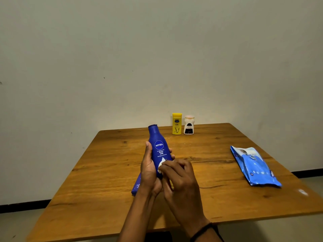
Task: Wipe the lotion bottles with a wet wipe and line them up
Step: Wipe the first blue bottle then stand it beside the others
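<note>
Head view: wide-angle, looking down over a wooden bench (pixel 108 172) set against a plain pale wall (pixel 122 58).
Bench surface: orange-brown wood, visible grain, dark knots, a long crack line running across the middle; rounded far corners.
Held bottle: glossy dark blue plastic lotion bottle (pixel 158 147), narrow neck, shoulders widening to an oval body, white round logo and "Body Milk" print; upright with a slight tilt, raised above the bench centre.
Left hand (pixel 148 169): fingers wrapped round the lower body of the blue bottle, thumb up its left side, fingertips showing on its right side.
Right hand (pixel 180 177): fingers curled closed, pinching a small crumpled white wet wipe (pixel 161 164) and pressing it on the lower front of the blue bottle. Dark band on this wrist.
Second blue item: flat dark blue plastic piece (pixel 136 186) lying on the bench below the left hand, mostly hidden; cannot tell what it is.
Far row: opaque yellow plastic bottle with flat-topped cap (pixel 176 124) and a shorter white plastic bottle with a dark label and pale cap (pixel 189 125), both upright, just beside each other near the back edge.
Wipe pack: soft crinkled shiny blue foil pouch (pixel 255 167) lying flat at the right side, well apart from the bottles; flap at its far end looks peeled back, contents not visible.
</note>
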